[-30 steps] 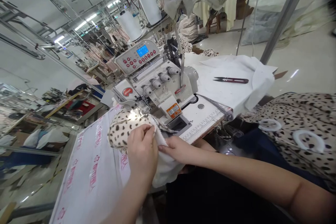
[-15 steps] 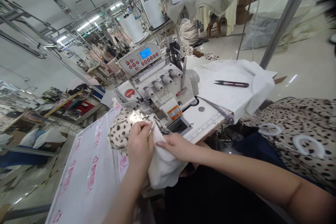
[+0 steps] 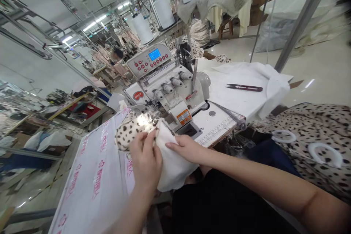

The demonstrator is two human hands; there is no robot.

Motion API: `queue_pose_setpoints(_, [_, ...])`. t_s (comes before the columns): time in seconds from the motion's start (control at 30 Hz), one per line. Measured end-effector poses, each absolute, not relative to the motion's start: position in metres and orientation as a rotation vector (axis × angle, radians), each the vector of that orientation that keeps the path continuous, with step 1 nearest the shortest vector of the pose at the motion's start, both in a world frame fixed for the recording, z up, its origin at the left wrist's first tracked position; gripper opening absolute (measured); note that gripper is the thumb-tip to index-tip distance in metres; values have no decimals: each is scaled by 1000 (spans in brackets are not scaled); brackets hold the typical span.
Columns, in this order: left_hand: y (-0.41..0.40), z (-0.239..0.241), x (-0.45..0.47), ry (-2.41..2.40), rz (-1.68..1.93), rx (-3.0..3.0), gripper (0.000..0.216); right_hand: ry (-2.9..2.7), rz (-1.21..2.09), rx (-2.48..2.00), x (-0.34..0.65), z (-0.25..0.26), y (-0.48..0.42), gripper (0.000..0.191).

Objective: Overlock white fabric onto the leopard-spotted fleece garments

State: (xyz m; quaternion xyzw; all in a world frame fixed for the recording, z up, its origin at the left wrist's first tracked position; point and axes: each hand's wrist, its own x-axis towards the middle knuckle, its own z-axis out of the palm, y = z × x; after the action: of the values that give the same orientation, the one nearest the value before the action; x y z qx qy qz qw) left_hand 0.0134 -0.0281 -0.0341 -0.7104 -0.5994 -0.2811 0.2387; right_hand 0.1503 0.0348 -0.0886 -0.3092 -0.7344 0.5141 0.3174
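A white overlock sewing machine [image 3: 170,91] stands on the table with a lit needle area. Under its presser foot lies a piece of leopard-print fabric [image 3: 127,129] joined to white lining fabric [image 3: 171,162]. My left hand [image 3: 145,159] presses down on the fabric just before the foot, fingers curled and pinching its edge. My right hand [image 3: 185,148] lies on the white lining to the right, fingers extended along the seam edge and holding it flat.
Thread snips [image 3: 244,87] lie on white cloth [image 3: 246,98] to the machine's right. A heap of leopard-print pieces with white rings [image 3: 315,139] sits at the far right. The table [image 3: 93,179] carries plastic sheeting with red print. Other workstations fill the background.
The fabric has fed a little further under the foot, and both hands have shifted slightly forward with it. The camera view rose slightly.
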Motion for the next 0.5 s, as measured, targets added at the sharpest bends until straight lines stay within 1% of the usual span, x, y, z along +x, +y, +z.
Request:
queue_pose_setpoints(0.1, [-58, -59, -1, -1761, -774, -1752, 44, -1937, 1289, -808, 161, -94, 27, 25])
queue_pose_setpoints(0.17, [-76, -75, -19, -1839, -762, -1719, 42, -1881, 1239, -784, 167, -96, 22, 12])
queue_pose_setpoints(0.2, [-83, -80, -28, -1870, -754, -1730, 37, -1837, 1215, -768, 169, -97, 19, 20])
queue_pose_setpoints(0.27, [-95, -81, -43, -1946, -726, -1766, 29, -1749, 1166, -723, 172, -98, 14, 43])
queue_pose_setpoints(0.3, [-100, -76, -45, -1985, -718, -1763, 26, -1718, 1141, -696, 172, -99, 11, 46])
queue_pose_setpoints(0.33, [-104, -68, -44, -2033, -709, -1732, 23, -1705, 1119, -664, 171, -100, 9, 42])
queue_pose_setpoints(0.43, [-114, -31, -16, -2158, -733, -1590, 17, -1727, 1115, -568, 166, -101, 3, 19])
queue_pose_setpoints(0.5, [-117, -12, 16, -2161, -792, -1743, 16, -1731, 1204, -516, 161, -101, 0, 15])
